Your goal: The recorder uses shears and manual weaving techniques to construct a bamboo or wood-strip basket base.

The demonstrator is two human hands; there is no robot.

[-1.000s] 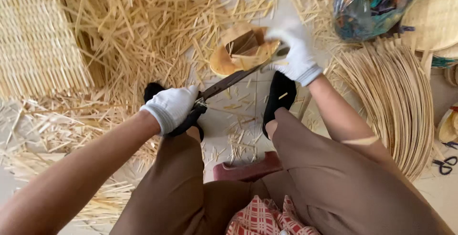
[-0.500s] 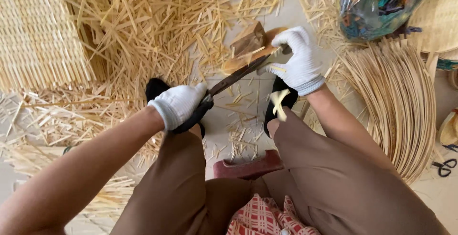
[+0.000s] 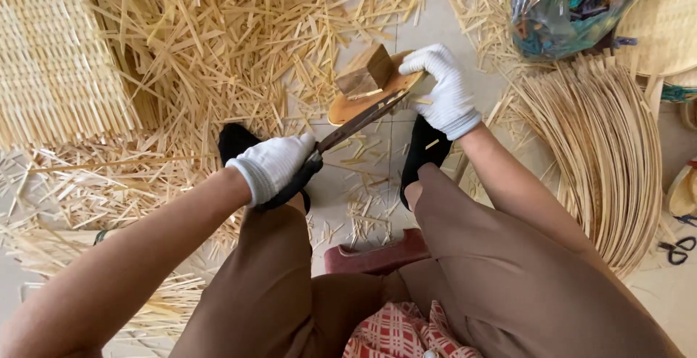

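Observation:
My left hand (image 3: 272, 165), in a white glove, grips the black handle of a long knife (image 3: 359, 120). The blade runs up and to the right across a round wooden board (image 3: 345, 107) on the floor. A small wooden block (image 3: 369, 73) sits on that board. My right hand (image 3: 443, 89), also gloved, is closed around the blade's far end at the board's edge. Whether a bamboo strip is under its fingers is hidden. My feet in black socks (image 3: 425, 147) rest on either side of the knife.
Cut bamboo slivers (image 3: 218, 46) cover the floor ahead and to the left. A woven mat (image 3: 51, 53) lies at far left. A fan of long bamboo strips (image 3: 602, 147) lies at right, below a bag of coloured items (image 3: 566, 2). A low stool (image 3: 377, 256) is under me. Scissors (image 3: 675, 249) lie at the right edge.
Both hands have stayed on the knife, shifting only slightly. A pale curled shaving seen by my right foot half a second ago is down to a small sliver.

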